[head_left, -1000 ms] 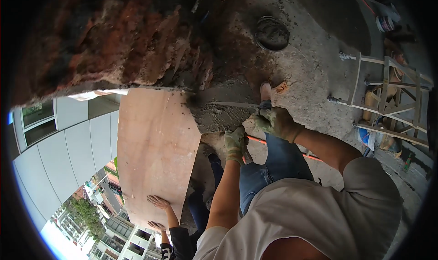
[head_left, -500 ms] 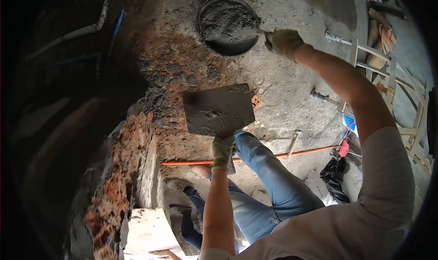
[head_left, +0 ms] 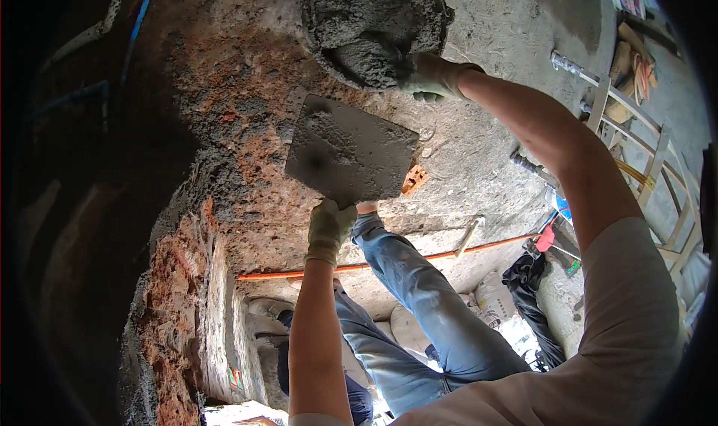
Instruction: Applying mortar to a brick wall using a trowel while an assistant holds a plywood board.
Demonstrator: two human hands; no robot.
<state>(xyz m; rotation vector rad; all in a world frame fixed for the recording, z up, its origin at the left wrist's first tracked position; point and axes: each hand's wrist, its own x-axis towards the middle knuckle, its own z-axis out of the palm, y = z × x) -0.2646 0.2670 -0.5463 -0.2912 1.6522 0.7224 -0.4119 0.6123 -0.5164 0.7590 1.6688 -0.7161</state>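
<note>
The step in hand looks like loading mortar. At upper centre, the gloved right hand [head_left: 432, 74] digs into wet grey mortar in the round black pan [head_left: 441, 13]; its fingers are curled, though around what I cannot tell. Just below, the gloved left hand [head_left: 330, 228] grips the flat grey square mortar board [head_left: 348, 151], fingers closed under it. Next, lifting mortar onto the board calls for clearing the pan's rim. Open room lies right of the board; the rough brick wall [head_left: 187, 291] crowds the left.

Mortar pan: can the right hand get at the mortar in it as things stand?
Probably yes: the gloved right hand is already at the pan rim, over the mortar, nothing between. The left hand holds the hawk clear below.
</note>
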